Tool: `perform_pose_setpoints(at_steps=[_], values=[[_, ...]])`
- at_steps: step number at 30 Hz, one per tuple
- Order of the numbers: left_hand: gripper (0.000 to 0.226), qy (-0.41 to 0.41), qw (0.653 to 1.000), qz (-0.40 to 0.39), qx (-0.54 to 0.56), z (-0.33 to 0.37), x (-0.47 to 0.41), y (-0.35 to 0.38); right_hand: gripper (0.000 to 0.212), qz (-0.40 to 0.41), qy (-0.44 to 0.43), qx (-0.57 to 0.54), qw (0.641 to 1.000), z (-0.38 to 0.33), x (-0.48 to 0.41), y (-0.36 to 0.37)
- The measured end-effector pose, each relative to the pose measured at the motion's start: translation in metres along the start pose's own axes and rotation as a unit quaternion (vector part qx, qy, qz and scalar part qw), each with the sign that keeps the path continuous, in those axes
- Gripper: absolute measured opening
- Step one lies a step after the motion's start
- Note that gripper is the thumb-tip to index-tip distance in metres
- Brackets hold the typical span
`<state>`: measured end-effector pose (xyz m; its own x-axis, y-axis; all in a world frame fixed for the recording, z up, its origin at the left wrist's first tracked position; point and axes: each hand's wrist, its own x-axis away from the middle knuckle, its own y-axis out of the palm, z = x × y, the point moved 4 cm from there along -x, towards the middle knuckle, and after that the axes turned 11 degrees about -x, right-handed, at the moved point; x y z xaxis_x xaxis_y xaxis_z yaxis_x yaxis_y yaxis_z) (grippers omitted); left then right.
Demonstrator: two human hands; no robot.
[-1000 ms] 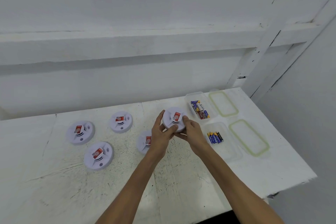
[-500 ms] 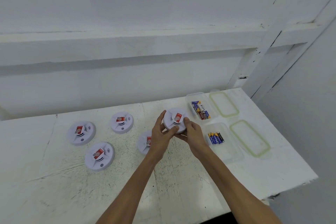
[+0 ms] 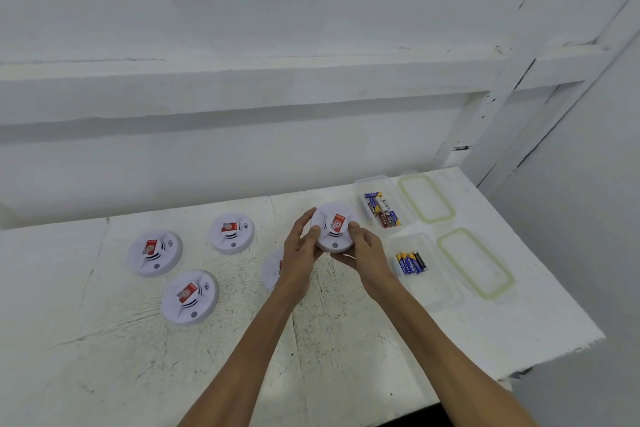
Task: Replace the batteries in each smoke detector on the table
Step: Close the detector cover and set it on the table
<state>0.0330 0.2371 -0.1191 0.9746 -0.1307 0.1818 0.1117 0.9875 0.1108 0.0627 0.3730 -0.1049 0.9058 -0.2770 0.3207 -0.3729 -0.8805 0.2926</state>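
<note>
I hold a round white smoke detector (image 3: pixel 334 227) with a red label above the table, face up. My left hand (image 3: pixel 300 250) grips its left rim and my right hand (image 3: pixel 363 250) grips its right and lower rim. Another detector (image 3: pixel 272 269) lies on the table, mostly hidden behind my left hand. Three more detectors lie at the left: one (image 3: pixel 231 232) at the back, one (image 3: pixel 154 252) at far left, one (image 3: pixel 189 296) nearer to me. Two clear tubs hold batteries: the far tub (image 3: pixel 382 208) and the near tub (image 3: pixel 412 262).
Two clear lids with green seals lie right of the tubs, the far lid (image 3: pixel 426 198) and the near lid (image 3: pixel 476 262). The white table (image 3: pixel 346 340) ends close on the right and at the front. A white wall with a ledge stands behind.
The held detector has shifted very slightly between my hands; the grip of both hands stays the same. Nothing on the table has moved.
</note>
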Motion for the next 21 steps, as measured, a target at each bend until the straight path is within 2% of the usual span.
perform_pose_setpoints(at_steps=[10, 21], values=[[0.041, 0.009, 1.000, 0.001, -0.006, -0.0011, 0.0010, 0.0002, 0.030, -0.003, -0.001, 0.009, 1.000, -0.0011, 0.0027, 0.0003], [0.039, 0.013, 1.000, -0.002, -0.001, 0.0018, 0.0033, 0.0000, 0.037, -0.009, -0.002, 0.010, 1.000, -0.0001, 0.0033, -0.0010]])
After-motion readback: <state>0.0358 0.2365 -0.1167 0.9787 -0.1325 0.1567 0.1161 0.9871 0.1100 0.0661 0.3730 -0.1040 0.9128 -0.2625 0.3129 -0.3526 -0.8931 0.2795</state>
